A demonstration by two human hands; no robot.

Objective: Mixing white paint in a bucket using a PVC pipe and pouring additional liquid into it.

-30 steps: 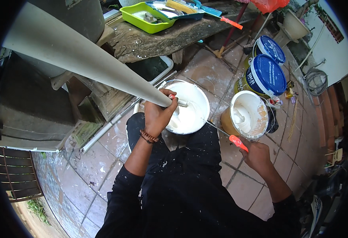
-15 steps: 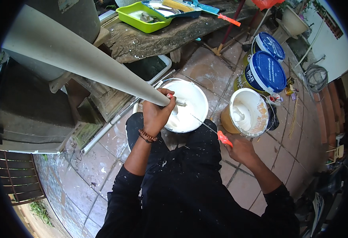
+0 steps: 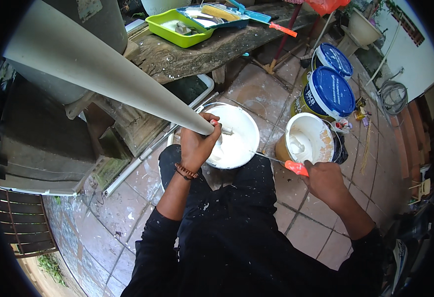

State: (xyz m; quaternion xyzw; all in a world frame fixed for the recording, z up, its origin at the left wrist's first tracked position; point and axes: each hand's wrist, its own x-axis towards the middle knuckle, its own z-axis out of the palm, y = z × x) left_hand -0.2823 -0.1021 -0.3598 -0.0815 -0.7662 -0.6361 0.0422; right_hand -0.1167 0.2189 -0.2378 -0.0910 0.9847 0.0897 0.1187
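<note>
My left hand (image 3: 195,150), with a beaded bracelet at its wrist, is closed around the lower end of a long pale pole (image 3: 123,74) that slants up to the far left. A small red piece and a bit of metal (image 3: 227,131) show by its fingers; what they belong to is hidden. Below is a white bucket (image 3: 257,124) with white paint, between my knees. My right hand (image 3: 329,184) grips an orange-handled tool (image 3: 296,168) with a thin metal rod, whose far end reaches the bucket's right rim. Nearby stands a smaller tan bucket (image 3: 282,147) with white paint inside.
Two lidded blue-topped paint pails (image 3: 332,91) stand at the far right. On a wooden bench (image 3: 177,54) rest a lime-green tray (image 3: 155,28) and a blue tray with a roller (image 3: 219,12). A thin white pipe (image 3: 137,164) lies on the tiled floor at left.
My right hand has moved right, drawing the orange-handled tool away from the bucket's middle, its rod now at the rim. The left hand and pole stay nearly in place.
</note>
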